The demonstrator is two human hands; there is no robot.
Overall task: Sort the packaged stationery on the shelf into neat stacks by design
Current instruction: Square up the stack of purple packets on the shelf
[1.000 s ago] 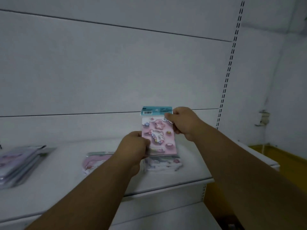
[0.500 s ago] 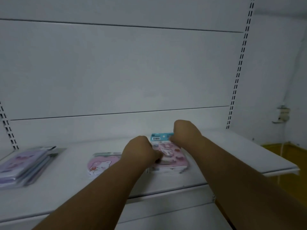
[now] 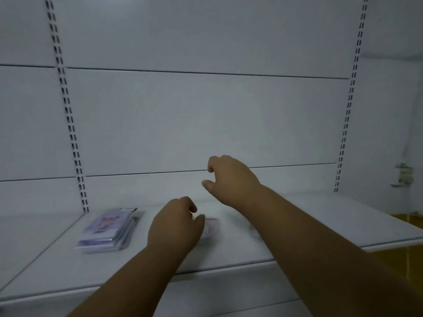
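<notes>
A stack of purple packaged stationery point(image 3: 107, 229) lies on the white shelf point(image 3: 229, 255), left of centre. A pink packet point(image 3: 211, 227) lies flat at the middle, mostly hidden behind my left hand point(image 3: 175, 223). That hand hovers just over the packet's left side with loosely curled fingers and the thumb apart; I see nothing in it. My right hand point(image 3: 229, 179) is raised above the shelf, fingers and thumb apart, empty. A blurred sliver of another packet point(image 3: 253, 232) shows beside my right forearm, which hides the rest of it.
White back panels with slotted uprights point(image 3: 73, 133) point(image 3: 348, 110) rise behind the shelf. The shelf's right end point(image 3: 407, 236) stops before a yellow surface point(image 3: 409, 221). A small fitting point(image 3: 404, 175) is mounted on the right wall. A lower shelf sits below.
Both hands let go of the pink star packet, which was laid on the right stack. My right hand lifted up and my left hand moved left toward the other pink packet. The view panned left.
</notes>
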